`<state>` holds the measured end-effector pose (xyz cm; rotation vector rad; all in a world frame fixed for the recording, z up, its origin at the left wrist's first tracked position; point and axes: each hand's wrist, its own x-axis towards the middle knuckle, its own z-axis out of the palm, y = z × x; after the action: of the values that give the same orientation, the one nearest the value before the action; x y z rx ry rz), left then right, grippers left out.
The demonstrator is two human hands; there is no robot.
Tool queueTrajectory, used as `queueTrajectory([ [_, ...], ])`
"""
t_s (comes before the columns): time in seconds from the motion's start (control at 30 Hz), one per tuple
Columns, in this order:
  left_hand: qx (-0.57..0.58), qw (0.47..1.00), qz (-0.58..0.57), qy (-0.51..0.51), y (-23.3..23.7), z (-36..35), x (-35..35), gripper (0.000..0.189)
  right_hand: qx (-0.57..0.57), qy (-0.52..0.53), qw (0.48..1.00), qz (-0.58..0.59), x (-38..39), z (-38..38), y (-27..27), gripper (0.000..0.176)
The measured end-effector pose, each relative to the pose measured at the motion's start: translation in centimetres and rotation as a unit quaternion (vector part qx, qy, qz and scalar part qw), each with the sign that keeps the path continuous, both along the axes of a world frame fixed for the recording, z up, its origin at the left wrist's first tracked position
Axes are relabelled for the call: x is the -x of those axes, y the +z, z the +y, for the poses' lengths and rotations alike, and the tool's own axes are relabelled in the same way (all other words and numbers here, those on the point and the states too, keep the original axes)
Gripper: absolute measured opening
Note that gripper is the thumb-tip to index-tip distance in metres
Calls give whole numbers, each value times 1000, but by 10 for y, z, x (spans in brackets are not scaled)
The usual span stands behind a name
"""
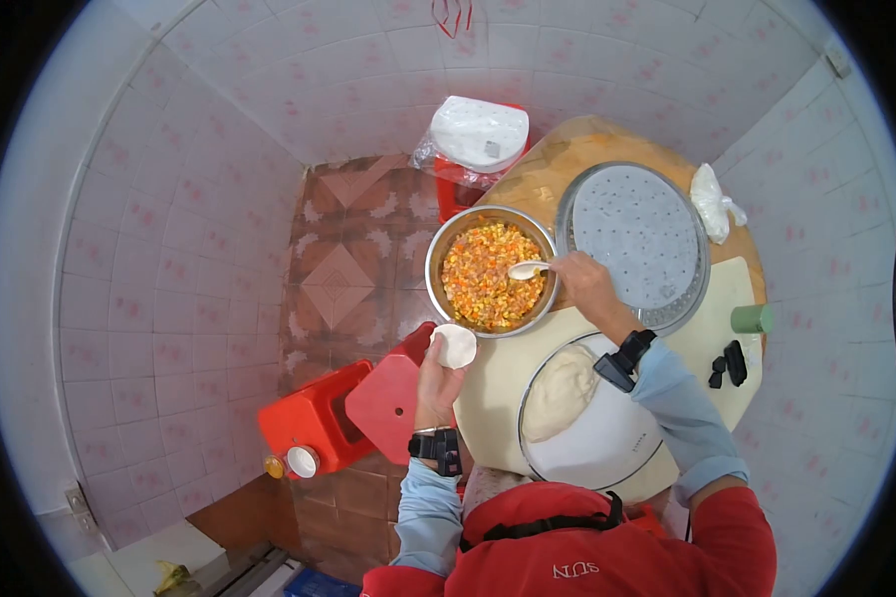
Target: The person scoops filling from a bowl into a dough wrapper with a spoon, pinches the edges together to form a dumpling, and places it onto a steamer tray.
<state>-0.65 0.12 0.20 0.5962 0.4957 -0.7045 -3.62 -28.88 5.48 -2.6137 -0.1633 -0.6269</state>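
My left hand holds a round, flat dough wrapper in its fingers, just below the near left rim of a metal bowl. The bowl is filled with a diced mix of yellow, orange and pinkish bits. Closed round the handle of a white spoon, my right hand reaches over the bowl's right rim. The spoon's head is at the filling's surface. Close to my body, a lump of pale dough lies in a round container, partly beside a white surface.
A round steamer tray with a perforated white liner stands right of the bowl. Farther right are a white plastic bag, a green cylinder and small black items. Red stools stand left; wrapped white sheets sit behind.
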Motion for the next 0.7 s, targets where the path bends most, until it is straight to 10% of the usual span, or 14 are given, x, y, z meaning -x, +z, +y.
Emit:
queueTrajectory([
  [0.7, 3, 1000, 14, 8, 6, -5, 3, 33, 29, 178, 982, 50, 36, 31, -3, 24],
])
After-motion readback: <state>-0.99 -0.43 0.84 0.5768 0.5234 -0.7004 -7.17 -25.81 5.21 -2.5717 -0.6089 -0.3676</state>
